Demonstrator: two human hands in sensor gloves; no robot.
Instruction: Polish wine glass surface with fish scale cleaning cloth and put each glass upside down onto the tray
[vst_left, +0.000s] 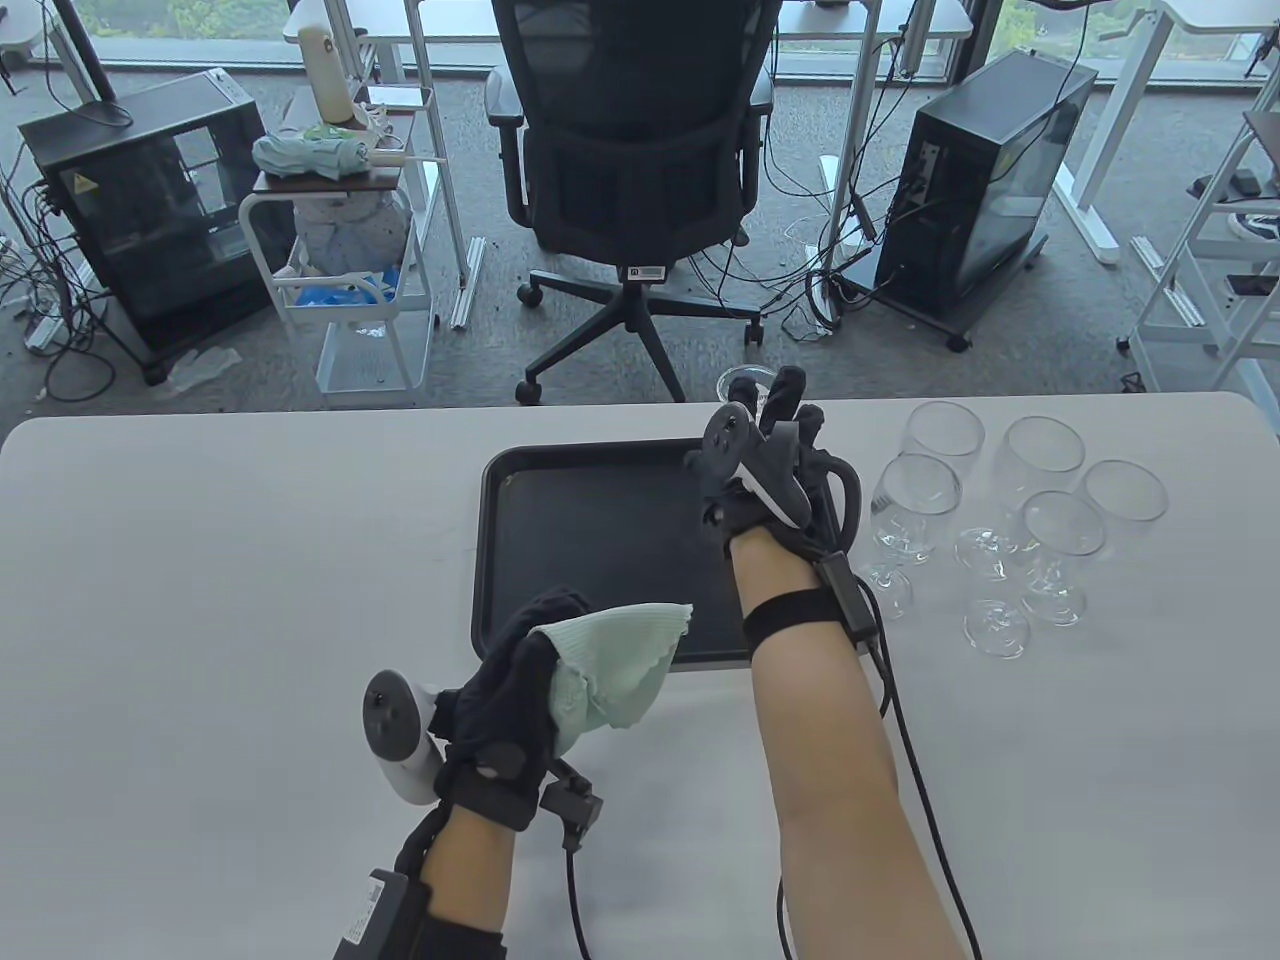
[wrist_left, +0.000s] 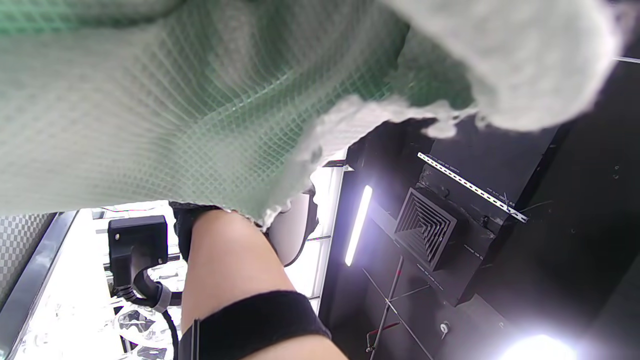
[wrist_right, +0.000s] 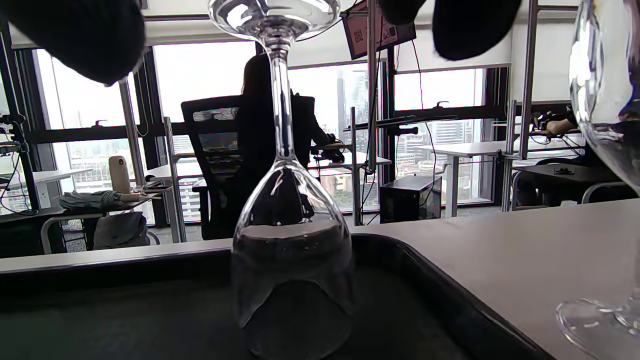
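Note:
An upside-down wine glass (wrist_right: 290, 250) stands rim-down in the far right corner of the black tray (vst_left: 580, 540). Its round foot (vst_left: 745, 380) shows just beyond my right hand (vst_left: 775, 400). In the right wrist view that hand's fingers (wrist_right: 75, 40) hang spread on either side of the foot, with a gap to it on each side. My left hand (vst_left: 510, 670) hovers at the tray's near edge and grips the pale green fish scale cloth (vst_left: 620, 660), which fills most of the left wrist view (wrist_left: 175, 100).
Several upright wine glasses (vst_left: 1045, 445) stand in a cluster on the white table right of the tray, the nearest (vst_left: 915, 495) close to my right wrist. An office chair (vst_left: 640, 170) sits beyond the table's far edge.

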